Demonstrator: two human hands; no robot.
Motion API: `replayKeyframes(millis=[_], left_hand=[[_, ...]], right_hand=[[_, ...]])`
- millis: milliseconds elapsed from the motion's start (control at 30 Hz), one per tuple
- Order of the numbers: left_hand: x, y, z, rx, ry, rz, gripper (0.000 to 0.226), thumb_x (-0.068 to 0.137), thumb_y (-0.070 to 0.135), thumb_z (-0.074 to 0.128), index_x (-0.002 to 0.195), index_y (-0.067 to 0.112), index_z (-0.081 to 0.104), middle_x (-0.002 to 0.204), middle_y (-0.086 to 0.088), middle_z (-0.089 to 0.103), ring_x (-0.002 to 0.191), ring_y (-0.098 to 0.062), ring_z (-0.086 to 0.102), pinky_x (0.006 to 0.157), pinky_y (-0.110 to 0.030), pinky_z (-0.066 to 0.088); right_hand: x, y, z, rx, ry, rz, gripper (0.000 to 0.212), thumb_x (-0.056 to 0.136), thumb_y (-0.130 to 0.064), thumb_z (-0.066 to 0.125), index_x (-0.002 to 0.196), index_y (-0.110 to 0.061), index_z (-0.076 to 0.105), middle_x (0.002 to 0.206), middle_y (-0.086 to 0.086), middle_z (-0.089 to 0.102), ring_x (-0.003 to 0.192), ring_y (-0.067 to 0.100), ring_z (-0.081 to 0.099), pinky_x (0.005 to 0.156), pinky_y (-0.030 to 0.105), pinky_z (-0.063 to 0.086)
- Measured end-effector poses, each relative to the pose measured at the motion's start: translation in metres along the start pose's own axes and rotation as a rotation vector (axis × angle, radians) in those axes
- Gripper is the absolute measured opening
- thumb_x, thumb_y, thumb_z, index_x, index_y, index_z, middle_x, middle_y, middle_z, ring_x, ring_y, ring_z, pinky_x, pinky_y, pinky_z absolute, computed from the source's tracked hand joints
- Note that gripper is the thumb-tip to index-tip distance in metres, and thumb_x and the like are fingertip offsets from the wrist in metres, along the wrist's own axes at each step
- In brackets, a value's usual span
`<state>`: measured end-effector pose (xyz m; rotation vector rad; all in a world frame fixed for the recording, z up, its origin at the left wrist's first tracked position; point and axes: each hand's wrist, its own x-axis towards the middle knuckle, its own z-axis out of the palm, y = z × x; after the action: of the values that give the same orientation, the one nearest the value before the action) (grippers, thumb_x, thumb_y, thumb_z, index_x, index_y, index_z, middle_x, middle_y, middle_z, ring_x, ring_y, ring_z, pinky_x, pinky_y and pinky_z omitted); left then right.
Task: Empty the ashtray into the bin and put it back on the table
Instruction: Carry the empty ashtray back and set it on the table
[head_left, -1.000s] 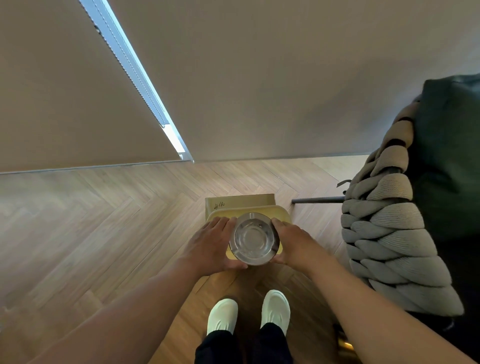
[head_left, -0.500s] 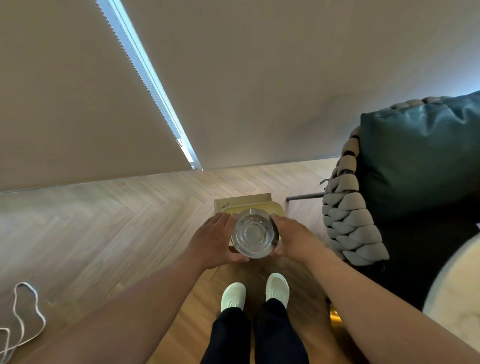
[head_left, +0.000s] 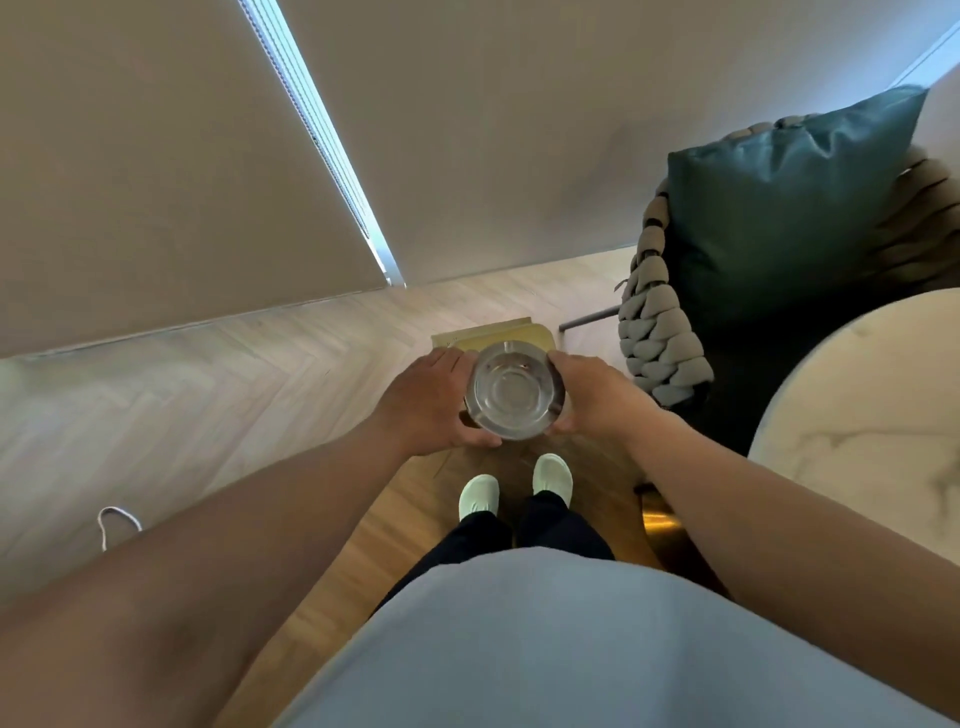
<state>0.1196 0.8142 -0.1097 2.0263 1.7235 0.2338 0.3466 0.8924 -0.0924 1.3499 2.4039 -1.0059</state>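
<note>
A round clear glass ashtray (head_left: 514, 392) is held level between both hands, its hollow facing up at me. My left hand (head_left: 428, 400) grips its left rim and my right hand (head_left: 592, 397) grips its right rim. Directly below and beyond it on the floor stands a yellow-gold square bin (head_left: 491, 335), mostly hidden by the ashtray and my hands. A round white marble table (head_left: 872, 415) fills the right edge of the view, to the right of my right forearm.
An armchair of thick grey woven rope (head_left: 657, 332) with a dark green cushion (head_left: 789, 202) stands right of the bin. Beige roller blinds cover the wall ahead. A white cord (head_left: 117, 522) lies on the herringbone wood floor at left. My white shoes (head_left: 514, 486) stand below the ashtray.
The view has swung right and pulled back: chair, cushion and marble table have come into sight. Both hands keep their hold on the ashtray, now higher above the bin.
</note>
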Motion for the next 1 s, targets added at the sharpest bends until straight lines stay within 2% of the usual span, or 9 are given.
replayKeyframes(millis=[100, 300, 533, 633, 767, 900, 1000], left_hand=[[-0.009, 0.005, -0.002, 0.004, 0.001, 0.012, 0.101, 0.056, 0.079, 0.073, 0.132, 0.019, 0.045, 0.121, 0.001, 0.059, 0.111, -0.018, 0.053, 0.092, -0.032, 0.046], [-0.019, 0.013, 0.000, 0.012, -0.036, 0.075, 0.098, 0.056, 0.077, 0.074, 0.130, 0.020, 0.046, 0.120, 0.000, 0.059, 0.109, -0.018, 0.053, 0.090, -0.031, 0.046], [-0.007, 0.020, -0.007, 0.035, -0.075, 0.144, 0.097, 0.057, 0.076, 0.074, 0.132, 0.020, 0.045, 0.124, 0.000, 0.059, 0.110, -0.017, 0.054, 0.092, -0.036, 0.051], [-0.002, 0.024, -0.007, 0.041, -0.106, 0.199, 0.097, 0.057, 0.075, 0.076, 0.132, 0.022, 0.045, 0.125, 0.001, 0.059, 0.112, -0.017, 0.054, 0.093, -0.035, 0.050], [0.006, 0.037, -0.003, 0.084, -0.168, 0.321, 0.101, 0.057, 0.072, 0.078, 0.136, 0.022, 0.042, 0.129, 0.000, 0.058, 0.116, -0.018, 0.052, 0.096, -0.035, 0.045], [0.019, 0.065, 0.008, 0.117, -0.246, 0.468, 0.099, 0.059, 0.071, 0.077, 0.137, 0.020, 0.043, 0.128, -0.001, 0.059, 0.113, -0.019, 0.053, 0.094, -0.032, 0.043], [0.029, 0.091, 0.020, 0.173, -0.308, 0.578, 0.101, 0.061, 0.078, 0.068, 0.138, 0.019, 0.042, 0.127, -0.002, 0.058, 0.113, -0.020, 0.052, 0.096, -0.033, 0.043]], right_hand=[[-0.017, -0.003, 0.006, 0.013, 0.037, 0.017, 0.068, 0.066, -0.036, 0.089, 0.120, -0.024, 0.049, 0.109, -0.002, 0.066, 0.094, 0.019, 0.062, 0.079, 0.032, 0.050], [-0.038, -0.005, 0.023, 0.035, 0.065, 0.064, 0.069, 0.068, -0.035, 0.089, 0.124, -0.024, 0.049, 0.113, -0.002, 0.066, 0.098, 0.018, 0.062, 0.081, 0.032, 0.050], [-0.050, 0.003, 0.026, 0.059, 0.149, 0.113, 0.069, 0.065, -0.041, 0.090, 0.119, -0.026, 0.050, 0.106, -0.006, 0.065, 0.086, 0.010, 0.056, 0.075, 0.026, 0.045], [-0.062, 0.005, 0.033, 0.104, 0.161, 0.159, 0.070, 0.065, -0.038, 0.091, 0.119, -0.025, 0.050, 0.106, -0.006, 0.063, 0.092, 0.013, 0.059, 0.081, 0.031, 0.052], [-0.087, 0.008, 0.047, 0.208, 0.203, 0.229, 0.072, 0.067, -0.032, 0.090, 0.126, -0.022, 0.050, 0.116, -0.002, 0.065, 0.103, 0.016, 0.062, 0.093, 0.039, 0.055], [-0.122, 0.017, 0.062, 0.294, 0.269, 0.349, 0.074, 0.070, -0.033, 0.090, 0.131, -0.023, 0.049, 0.123, -0.002, 0.065, 0.111, 0.017, 0.062, 0.100, 0.041, 0.053], [-0.153, 0.025, 0.072, 0.364, 0.342, 0.424, 0.072, 0.071, -0.034, 0.089, 0.130, -0.025, 0.049, 0.125, -0.003, 0.065, 0.115, 0.017, 0.061, 0.104, 0.040, 0.050]])
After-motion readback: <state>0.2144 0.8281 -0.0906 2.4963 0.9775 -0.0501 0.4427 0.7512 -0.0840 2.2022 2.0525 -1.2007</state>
